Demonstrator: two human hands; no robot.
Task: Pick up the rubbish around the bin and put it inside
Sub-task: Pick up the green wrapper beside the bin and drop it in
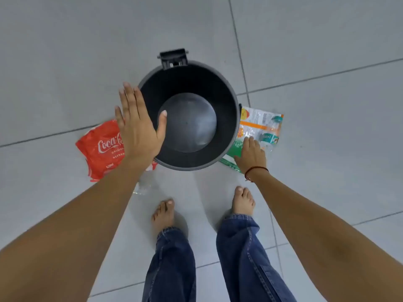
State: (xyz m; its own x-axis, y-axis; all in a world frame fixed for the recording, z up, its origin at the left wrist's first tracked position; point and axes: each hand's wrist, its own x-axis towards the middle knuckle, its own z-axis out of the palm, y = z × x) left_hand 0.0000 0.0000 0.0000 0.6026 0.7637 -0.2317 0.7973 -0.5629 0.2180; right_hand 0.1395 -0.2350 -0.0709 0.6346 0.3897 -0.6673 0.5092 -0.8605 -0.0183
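A round black bin (226,99) stands open on the grey tiled floor, with nothing inside it. A red Coca-Cola wrapper (100,149) lies on the floor to its left. My left hand (138,125) hovers flat and open above that wrapper and the bin's left rim. To the bin's right lie a clear plastic packet with orange and teal print (263,123) and a green packet (231,152). My right hand (250,152) reaches down onto these packets, fingers on them; I cannot tell whether it grips them.
A crumpled clear plastic piece (145,186) lies on the floor in front of the bin, by my left forearm. My bare feet (163,214) stand just in front of the bin. A black hinge bracket (173,57) sticks out at the bin's far side.
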